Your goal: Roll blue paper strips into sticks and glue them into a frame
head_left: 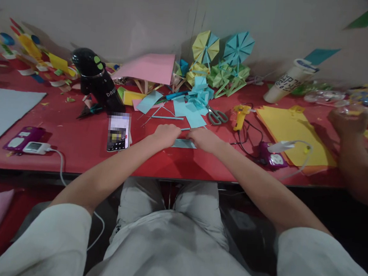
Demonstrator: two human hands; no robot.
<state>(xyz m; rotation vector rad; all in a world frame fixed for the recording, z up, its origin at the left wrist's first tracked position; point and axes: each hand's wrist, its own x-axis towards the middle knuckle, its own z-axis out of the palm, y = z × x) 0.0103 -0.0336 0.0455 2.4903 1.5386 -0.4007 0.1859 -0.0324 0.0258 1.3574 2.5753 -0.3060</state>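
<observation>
One thin blue paper roll (185, 129), held over the red table (156, 161) at the near middle, its short visible middle spanning the gap between two bare hands. Left hand (168, 136): fingers curled closed on one end. Right hand (201, 138): fingers likewise closed on the other. One blue paper strip (184, 144), lying flat at the near side of the hands. Beyond them: loose blue sheets (194, 110), one thin blue stick (167, 118), and grey-handled scissors (217, 116). To the right: a yellow glue gun (241, 117), a purple power block (273, 156) and a stack of yellow paper (295, 132). To the left: a phone (118, 133), screen up, and a black bottle (99, 82). Toward the wall: folded-paper wheels, one yellow (205, 47), one blue (239, 48). Far right: another person's hand (349, 121).
</observation>
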